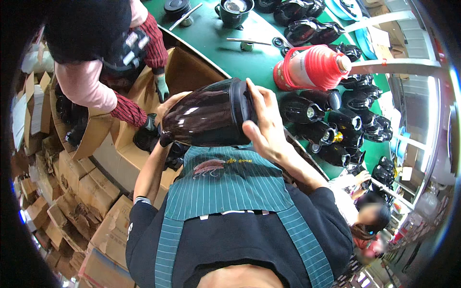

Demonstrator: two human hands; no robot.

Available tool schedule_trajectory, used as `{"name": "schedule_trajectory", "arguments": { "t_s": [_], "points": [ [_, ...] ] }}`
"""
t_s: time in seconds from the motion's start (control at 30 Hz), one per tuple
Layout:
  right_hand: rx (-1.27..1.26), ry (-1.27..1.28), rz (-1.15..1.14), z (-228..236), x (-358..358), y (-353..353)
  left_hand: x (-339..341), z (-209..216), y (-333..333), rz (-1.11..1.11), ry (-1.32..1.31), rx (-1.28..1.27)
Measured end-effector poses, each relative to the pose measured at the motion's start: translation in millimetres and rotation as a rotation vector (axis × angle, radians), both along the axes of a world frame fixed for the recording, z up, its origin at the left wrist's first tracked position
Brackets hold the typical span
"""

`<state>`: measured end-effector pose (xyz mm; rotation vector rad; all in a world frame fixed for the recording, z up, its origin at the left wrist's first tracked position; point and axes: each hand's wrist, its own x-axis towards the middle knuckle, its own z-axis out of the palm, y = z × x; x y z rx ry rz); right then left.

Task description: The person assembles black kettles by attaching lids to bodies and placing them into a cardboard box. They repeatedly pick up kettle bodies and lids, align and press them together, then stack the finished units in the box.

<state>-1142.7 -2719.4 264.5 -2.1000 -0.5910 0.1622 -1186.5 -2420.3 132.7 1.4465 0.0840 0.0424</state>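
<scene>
A glossy dark thermos jug (204, 115) is held on its side between my two hands, in front of my striped apron. Its narrower spout end points left and its wide black base ring faces right. My left hand (174, 103) grips the narrow end, partly hidden behind the jug. Against the base lies my right hand (267, 126), with its thumb and fingers bent about the rim. To the right, a red thermos jug (307, 68) lies on its side on the green table (213, 45), beside several black jugs (312, 113).
At the left a co-worker in red-striped sleeves (153, 45) and gloves reaches into an open carton (185, 67) holding dark jugs. Piled cardboard boxes (86, 180) fill the lower left. Small metal-handled tools (247, 44) stand on the table. Another person (370, 216) works at the lower right.
</scene>
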Motion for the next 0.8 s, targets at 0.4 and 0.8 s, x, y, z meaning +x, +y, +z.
{"name": "schedule_trajectory", "arguments": {
  "t_s": [0.4,0.8],
  "points": [
    [-0.156,-0.319,0.219,24.8,47.9,-18.5,23.9,1.1,-67.0,-0.171,0.625,-1.022],
    [-0.034,0.059,-0.076,12.7,46.7,-37.5,48.0,-18.1,-73.6,-0.136,0.153,-0.493]
  ]
}}
